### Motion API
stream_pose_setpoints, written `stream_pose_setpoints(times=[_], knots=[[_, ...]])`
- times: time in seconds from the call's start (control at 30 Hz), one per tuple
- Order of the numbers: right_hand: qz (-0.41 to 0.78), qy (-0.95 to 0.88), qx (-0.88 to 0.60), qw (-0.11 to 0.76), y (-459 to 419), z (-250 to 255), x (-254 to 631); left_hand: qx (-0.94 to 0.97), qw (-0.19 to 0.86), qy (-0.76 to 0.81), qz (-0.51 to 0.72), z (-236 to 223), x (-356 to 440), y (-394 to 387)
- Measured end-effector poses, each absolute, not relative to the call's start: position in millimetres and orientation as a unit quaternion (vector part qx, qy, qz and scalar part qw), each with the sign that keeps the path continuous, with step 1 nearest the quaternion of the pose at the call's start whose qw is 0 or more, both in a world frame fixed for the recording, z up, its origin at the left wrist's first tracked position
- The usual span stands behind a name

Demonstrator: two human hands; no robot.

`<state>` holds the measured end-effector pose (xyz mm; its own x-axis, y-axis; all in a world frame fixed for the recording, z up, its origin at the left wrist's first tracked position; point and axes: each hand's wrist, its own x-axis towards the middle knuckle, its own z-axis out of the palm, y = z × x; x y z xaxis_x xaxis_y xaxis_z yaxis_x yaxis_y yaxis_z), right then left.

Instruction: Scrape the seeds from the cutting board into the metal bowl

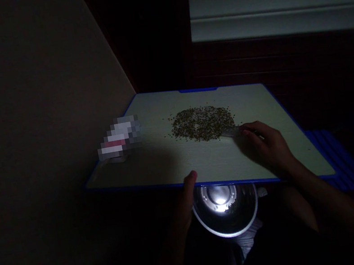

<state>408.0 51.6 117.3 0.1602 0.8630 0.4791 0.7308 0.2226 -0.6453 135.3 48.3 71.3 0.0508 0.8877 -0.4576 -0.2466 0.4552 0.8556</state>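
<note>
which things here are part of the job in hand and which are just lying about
Seemingly in use:
small grains, spread on the table
flat tool, in the right hand
metal bowl, below the near edge, by the left hand

Probably just lying about:
pixelated item, at the table's left
blue striped thing, at its right

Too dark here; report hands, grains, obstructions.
Right hand holds tool at edge of grains. Left hand at near edge of table. Blurred object left, not blocking.

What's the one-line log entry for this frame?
right hand: holds flat tool at grain pile | left hand: thumb over near edge of board | bowl: below near edge, some bits inside
</note>
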Motion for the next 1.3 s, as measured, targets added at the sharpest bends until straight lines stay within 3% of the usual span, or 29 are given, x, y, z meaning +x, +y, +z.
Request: stream_pose_setpoints(times=[0.33,0.87,1.3], knots=[[0.07,-0.713,-0.568,0.405,54,119,410,0.315,0.6,0.568,0.467,71,136,45],[0.064,-0.706,-0.577,0.405,54,121,409,0.321,0.635,0.547,0.44,54,130,51],[0.083,-0.7,-0.579,0.409,54,121,408,0.328,0.588,0.584,0.455,78,136,44]])
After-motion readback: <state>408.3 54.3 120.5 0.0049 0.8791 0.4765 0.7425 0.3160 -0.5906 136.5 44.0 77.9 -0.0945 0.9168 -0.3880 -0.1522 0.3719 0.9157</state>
